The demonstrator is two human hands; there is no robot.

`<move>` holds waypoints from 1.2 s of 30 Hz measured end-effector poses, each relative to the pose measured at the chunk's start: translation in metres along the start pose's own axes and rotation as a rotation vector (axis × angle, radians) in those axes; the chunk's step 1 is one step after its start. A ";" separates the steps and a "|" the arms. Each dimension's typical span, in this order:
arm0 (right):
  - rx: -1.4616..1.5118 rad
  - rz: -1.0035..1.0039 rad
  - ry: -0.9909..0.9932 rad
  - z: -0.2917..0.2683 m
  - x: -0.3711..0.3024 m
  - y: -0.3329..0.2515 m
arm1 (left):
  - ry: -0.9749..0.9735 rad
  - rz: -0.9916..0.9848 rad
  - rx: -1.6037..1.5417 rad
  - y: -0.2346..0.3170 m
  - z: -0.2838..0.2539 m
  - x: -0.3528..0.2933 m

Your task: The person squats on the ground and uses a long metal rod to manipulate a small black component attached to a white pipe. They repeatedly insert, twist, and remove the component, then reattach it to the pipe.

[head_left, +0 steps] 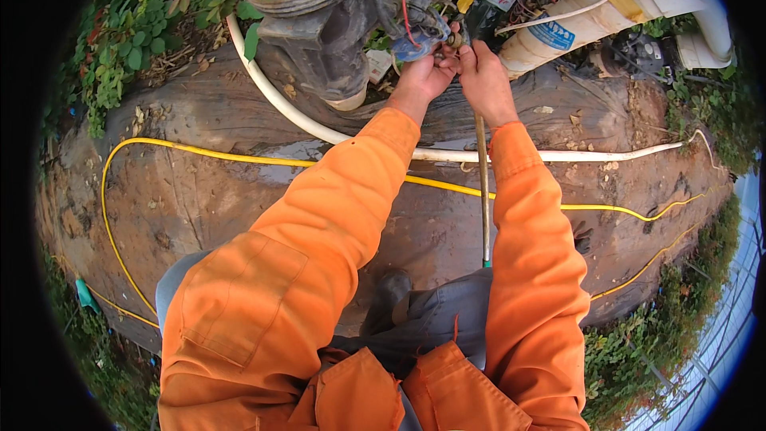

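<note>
While my left hand (429,73) and right hand (486,84), fingers curled in, pinch a small fitting (455,38) at upper centre, the work looks unfinished, how far along I cannot tell.

Head-worn fisheye looks down along both sleeves (323,215) (533,223).

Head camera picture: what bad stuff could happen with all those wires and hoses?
The red wire runs down close to the left grip, so it might get snagged or tugged. The yellow hose lies across the ground in front of the boot, so a foot could catch on it. The ground sheet looks wet and shiny near the white hose, so it may be slippery.
</note>
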State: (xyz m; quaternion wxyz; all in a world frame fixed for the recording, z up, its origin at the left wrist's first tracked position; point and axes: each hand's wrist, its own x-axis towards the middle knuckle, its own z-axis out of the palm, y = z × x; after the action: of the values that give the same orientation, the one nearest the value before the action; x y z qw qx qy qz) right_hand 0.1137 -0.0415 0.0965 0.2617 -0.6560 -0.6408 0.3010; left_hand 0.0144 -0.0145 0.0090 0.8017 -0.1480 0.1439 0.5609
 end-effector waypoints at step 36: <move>0.271 0.184 -0.122 -0.007 -0.014 0.018 | -0.102 -0.007 0.426 0.005 -0.003 0.025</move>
State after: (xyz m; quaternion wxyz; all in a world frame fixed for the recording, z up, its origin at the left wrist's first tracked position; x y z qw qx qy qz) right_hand 0.1315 -0.0555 0.0891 0.2795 -0.6512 -0.5463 0.4465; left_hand 0.0172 0.0076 -0.0038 0.8230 0.0530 0.2182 0.5218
